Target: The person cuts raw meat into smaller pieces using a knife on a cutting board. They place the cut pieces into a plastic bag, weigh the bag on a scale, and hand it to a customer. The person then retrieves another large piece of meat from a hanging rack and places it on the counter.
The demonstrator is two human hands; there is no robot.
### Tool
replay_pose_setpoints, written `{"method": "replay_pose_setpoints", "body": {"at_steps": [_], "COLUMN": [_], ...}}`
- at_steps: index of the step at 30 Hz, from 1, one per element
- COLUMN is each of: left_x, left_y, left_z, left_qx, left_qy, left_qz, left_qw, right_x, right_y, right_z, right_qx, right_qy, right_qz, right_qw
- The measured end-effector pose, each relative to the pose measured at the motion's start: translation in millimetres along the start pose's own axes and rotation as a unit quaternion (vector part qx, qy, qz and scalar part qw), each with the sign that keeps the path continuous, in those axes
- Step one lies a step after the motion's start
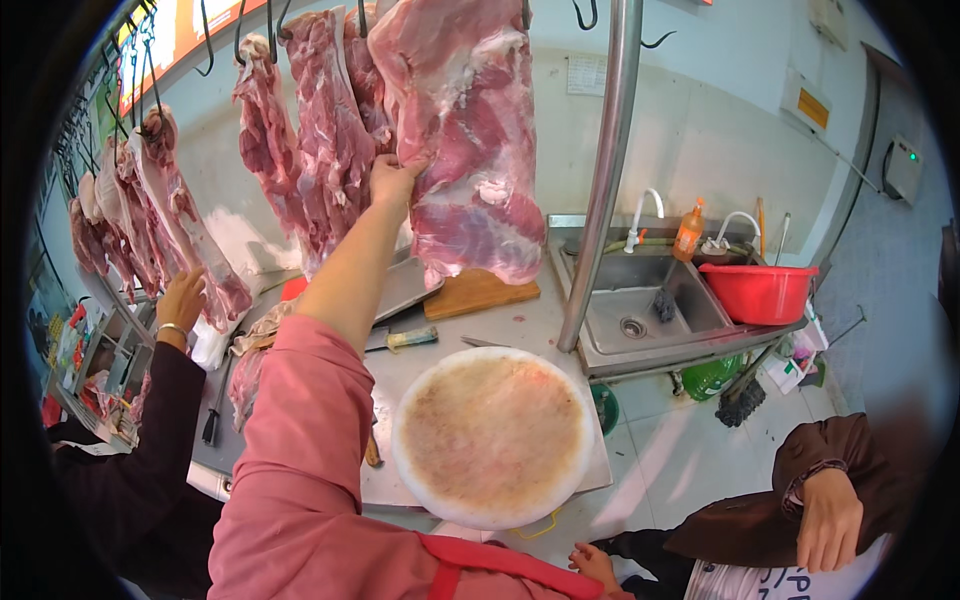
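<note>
My left hand reaches up and grips the left edge of a large slab of raw pork, its thumb on the near face. The slab hangs over the counter, with skin and fat on its upper left. Left of it, long cuts of raw pork dangle from metal hooks. Low in front of my body is my right hand, fingers slightly apart, with nothing visible in it. A round, thick white chopping block, stained brown on top, stands before me. Behind it lie a knife with a worn, wrapped handle and a wooden board.
A steel post rises between the counter and a steel sink. A red plastic basin sits at the sink's right. At left, another person's hand is at hanging meat; a brown-sleeved person's hand is at right.
</note>
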State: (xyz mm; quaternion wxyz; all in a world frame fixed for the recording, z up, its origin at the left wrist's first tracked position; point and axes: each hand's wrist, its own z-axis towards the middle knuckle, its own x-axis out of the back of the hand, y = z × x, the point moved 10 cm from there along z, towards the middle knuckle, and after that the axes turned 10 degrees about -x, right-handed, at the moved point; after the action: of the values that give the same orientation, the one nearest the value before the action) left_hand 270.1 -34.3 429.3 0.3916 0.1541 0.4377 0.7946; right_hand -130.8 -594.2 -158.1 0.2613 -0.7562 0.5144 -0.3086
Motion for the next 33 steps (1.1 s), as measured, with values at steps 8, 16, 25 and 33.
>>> {"method": "replay_pose_setpoints", "body": {"at_steps": [8, 16, 25, 33], "left_x": [13.7, -6.5, -50.0, -86.9], "left_y": [-38.5, -34.4, 150.5, 185.2], "left_z": [35.1, 19.2, -188.2, -261.1], "left_qx": [0.083, 0.119, -0.565, -0.604], "left_qy": [0.046, 0.013, -0.150, -0.216], "left_qz": [0.212, -0.054, 0.301, 0.330], "left_qw": [0.973, 0.991, 0.754, 0.692], "right_x": [25.6, 36.0, 15.7, 3.4], "right_y": [-11.5, -18.8, -1.2, 56.1], "right_z": [-23.2, -36.5, 1.5, 98.2], "right_qx": [0.133, 0.069, 0.057, 0.041], "right_qy": [0.115, 0.084, 0.063, -0.136], "right_qz": [-0.142, -0.054, -0.152, -0.237], "right_qw": [0.974, 0.993, 0.985, 0.961]}}
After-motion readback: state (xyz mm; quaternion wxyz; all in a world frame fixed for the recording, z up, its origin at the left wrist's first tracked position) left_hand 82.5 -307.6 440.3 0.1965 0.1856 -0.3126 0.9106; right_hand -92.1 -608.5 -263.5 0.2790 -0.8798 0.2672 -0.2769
